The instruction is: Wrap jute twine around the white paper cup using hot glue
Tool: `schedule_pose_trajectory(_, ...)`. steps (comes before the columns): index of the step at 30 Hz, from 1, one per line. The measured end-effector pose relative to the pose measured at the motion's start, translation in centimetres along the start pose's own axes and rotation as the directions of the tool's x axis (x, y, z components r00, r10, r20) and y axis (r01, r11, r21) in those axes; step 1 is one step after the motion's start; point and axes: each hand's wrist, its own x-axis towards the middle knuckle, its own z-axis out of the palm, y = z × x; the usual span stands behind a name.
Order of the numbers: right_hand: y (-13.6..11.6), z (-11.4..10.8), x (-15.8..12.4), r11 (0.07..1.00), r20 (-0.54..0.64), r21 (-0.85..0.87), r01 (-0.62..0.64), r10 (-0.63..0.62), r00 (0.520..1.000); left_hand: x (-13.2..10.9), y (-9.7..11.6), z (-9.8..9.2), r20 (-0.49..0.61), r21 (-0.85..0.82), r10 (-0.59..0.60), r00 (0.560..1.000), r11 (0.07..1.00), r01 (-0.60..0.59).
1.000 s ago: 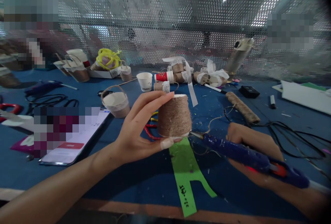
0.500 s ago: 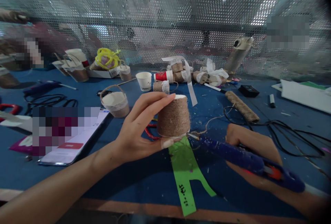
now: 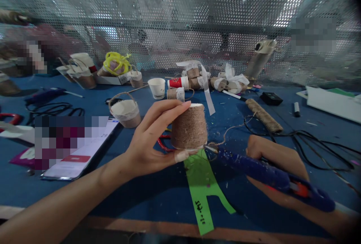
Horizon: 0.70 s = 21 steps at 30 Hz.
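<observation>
My left hand (image 3: 158,135) grips a paper cup wrapped in brown twine (image 3: 189,128), fingers on its upturned base and the thumb under its rim. A pale strip is wrapped round the thumb. In my right hand (image 3: 278,161) is a blue hot glue gun (image 3: 259,170); its nozzle tip is at the cup's lower right edge, where the twine ends. From there a loose strand (image 3: 225,137) runs toward the twine roll (image 3: 263,116). Beneath the cup lies a green paper strip (image 3: 200,187) with handwriting. Red-handled scissors (image 3: 163,144) are partly hidden behind my left hand.
A small twine basket (image 3: 125,113), a white paper cup (image 3: 156,88) and several wrapped cups (image 3: 194,80) stand behind. At left are a phone (image 3: 81,153) and another glue gun (image 3: 46,95). Black cables (image 3: 318,138) cross the right side. A perforated metal screen (image 3: 180,22) closes off the back.
The glue gun's rear end has dipped slightly, with its nozzle still at the cup's edge. My left hand and the cup have hardly moved.
</observation>
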Motion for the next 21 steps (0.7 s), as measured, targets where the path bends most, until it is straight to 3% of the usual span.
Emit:
schedule_pose_trajectory(5,1.1,1.0,-0.5,0.998,-0.083,0.042,0.055,-0.051,0.995,0.0,0.0,0.1,0.006,0.017,0.039,0.999,0.999,-0.040)
schedule_pose_trajectory(11,1.4,1.4,-0.6,0.998,-0.146,0.052,0.045,-0.036,0.989,-0.1,-0.2,0.0,-0.002,-0.054,-0.007,1.000,0.999,0.006)
schedule_pose_trajectory(21,1.0,0.9,-0.5,0.998,-0.090,0.004,0.061,-0.060,0.994,-0.2,-0.2,-0.1,0.022,-0.041,0.000,1.000,0.999,0.001)
